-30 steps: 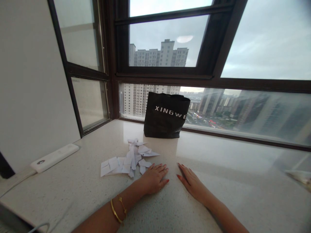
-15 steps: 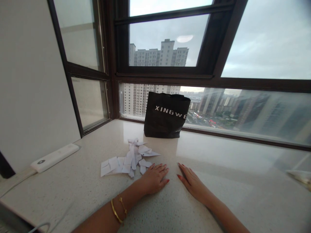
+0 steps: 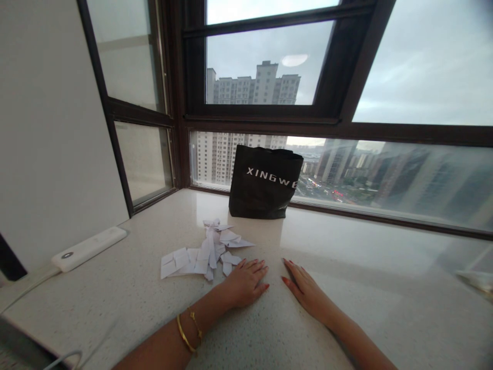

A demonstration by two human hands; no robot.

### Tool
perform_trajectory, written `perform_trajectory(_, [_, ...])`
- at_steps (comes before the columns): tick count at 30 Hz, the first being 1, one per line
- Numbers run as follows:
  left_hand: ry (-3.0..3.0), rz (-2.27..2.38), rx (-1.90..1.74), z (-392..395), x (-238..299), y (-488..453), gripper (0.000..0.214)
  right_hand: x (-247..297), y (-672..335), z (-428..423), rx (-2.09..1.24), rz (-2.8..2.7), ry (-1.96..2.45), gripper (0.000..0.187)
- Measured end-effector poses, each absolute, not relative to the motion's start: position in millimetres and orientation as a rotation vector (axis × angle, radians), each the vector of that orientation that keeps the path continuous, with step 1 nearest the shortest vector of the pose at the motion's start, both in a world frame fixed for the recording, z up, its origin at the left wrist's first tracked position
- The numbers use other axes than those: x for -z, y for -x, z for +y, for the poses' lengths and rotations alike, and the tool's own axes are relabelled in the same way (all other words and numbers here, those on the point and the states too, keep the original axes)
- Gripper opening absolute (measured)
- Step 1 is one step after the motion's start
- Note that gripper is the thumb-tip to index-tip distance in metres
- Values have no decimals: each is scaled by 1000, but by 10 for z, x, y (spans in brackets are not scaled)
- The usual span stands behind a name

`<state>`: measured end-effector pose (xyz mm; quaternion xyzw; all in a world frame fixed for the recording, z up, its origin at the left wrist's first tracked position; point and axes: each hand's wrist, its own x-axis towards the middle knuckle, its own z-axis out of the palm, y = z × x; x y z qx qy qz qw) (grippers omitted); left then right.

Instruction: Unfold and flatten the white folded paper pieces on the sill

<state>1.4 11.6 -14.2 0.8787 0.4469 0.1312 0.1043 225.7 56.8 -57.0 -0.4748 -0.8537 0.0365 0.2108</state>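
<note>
My left hand (image 3: 246, 283) lies palm down on the speckled white countertop (image 3: 262, 339), fingers stretched out and holding nothing. Its knuckles are right beside a loose pile of folded white paper pieces (image 3: 202, 255). To the right, my right hand (image 3: 302, 286) rests on its edge side with thumb and fingers apart, also without anything in it. A gap of bare counter separates the two hands. Beyond them a black bag (image 3: 265, 190) with white lettering stands upright against the window.
A white power strip (image 3: 90, 249) with a cable lies along the left wall. Dark window frames (image 3: 262, 126) border the back of the counter. At the far right edge sits a blurred, pale object (image 3: 477, 281) that I cannot make out.
</note>
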Motion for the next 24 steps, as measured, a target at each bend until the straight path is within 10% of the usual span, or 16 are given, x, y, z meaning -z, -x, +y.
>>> perform_trajectory(24, [-2766,1187,-658,86,-105,-55,36,573,-2251,595,-92,-2332,1267,53])
